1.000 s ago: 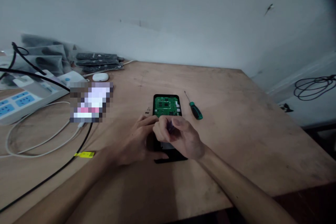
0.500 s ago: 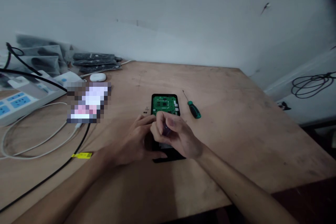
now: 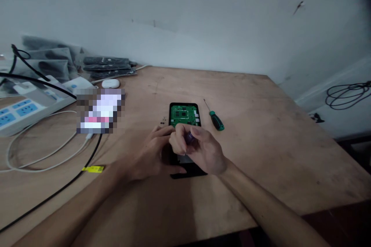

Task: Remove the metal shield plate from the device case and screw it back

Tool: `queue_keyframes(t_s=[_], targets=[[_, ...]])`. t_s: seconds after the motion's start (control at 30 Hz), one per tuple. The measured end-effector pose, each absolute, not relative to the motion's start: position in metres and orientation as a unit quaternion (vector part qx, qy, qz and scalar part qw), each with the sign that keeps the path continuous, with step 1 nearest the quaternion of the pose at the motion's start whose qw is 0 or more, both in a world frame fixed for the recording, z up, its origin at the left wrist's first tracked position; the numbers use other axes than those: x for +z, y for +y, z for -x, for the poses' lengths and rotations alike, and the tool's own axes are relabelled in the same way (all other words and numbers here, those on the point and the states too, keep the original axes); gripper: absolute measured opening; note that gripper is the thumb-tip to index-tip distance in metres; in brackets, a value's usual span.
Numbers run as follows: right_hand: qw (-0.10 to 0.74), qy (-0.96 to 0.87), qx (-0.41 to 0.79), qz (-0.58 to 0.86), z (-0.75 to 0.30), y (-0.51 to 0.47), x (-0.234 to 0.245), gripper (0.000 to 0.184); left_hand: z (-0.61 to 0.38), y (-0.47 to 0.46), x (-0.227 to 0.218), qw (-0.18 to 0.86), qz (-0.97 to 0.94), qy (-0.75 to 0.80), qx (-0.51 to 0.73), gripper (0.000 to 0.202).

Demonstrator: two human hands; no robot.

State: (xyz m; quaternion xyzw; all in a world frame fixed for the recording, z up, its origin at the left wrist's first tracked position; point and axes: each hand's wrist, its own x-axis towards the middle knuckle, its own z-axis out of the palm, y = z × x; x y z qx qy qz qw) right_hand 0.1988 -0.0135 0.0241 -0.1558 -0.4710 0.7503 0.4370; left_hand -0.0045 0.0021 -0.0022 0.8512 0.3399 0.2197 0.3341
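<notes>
A person's two hands work over an opened phone [image 3: 185, 123] lying flat on a bare plywood bench [image 3: 261, 142], its back cover off and a green circuit board [image 3: 184, 115] showing in the far half of the black frame. Over the last second almost nothing has shifted: the phone lies where it did, the right hand [image 3: 203, 150] stays bunched over the board's near edge, and only the fingertips have turned a little, which suggests slow, fine work at one spot rather than a move to a new one. That hand's grip is closed tight, thumb and fingers pinched on a small purple-handled tool [image 3: 189, 137], apparently a precision driver, its tip hidden. The left hand [image 3: 153, 154] lies curled against the phone's left edge, fingers touching the frame and steadying it; it clasps nothing else. A few tiny dark screws [image 3: 162, 120] sit loose just left of the phone. A slim green-handled screwdriver [image 3: 216, 119] with a thin metal shaft rests just right of it. Farther left lie a glossy white power strip [image 3: 26, 108], a looped white cable [image 3: 43, 154] and a matte black cable [image 3: 58, 193] with a yellow tag [image 3: 92, 169].
</notes>
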Motion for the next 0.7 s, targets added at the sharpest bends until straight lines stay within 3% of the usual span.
queue_keyframes(t_s=[0.13,0.27,0.43,0.7], targets=[[0.432,-0.452,0.766,0.148,-0.2000,-0.0129,0.0244,0.031,0.0054,0.0019,-0.0023,0.332,-0.855,0.341,0.204,0.051],[0.428,-0.453,0.770,0.140,-0.1999,-0.0124,0.0254,0.031,0.0053,0.0022,-0.0013,0.325,-0.859,0.338,0.206,0.053],[0.426,-0.480,0.753,0.150,-0.1993,-0.0130,0.0250,0.042,0.0040,0.0002,0.0013,0.323,-0.859,0.332,0.217,0.043],[0.443,-0.471,0.744,0.167,-0.1969,-0.0132,0.0239,0.069,0.0036,0.0004,0.0028,0.318,-0.861,0.326,0.228,0.046]])
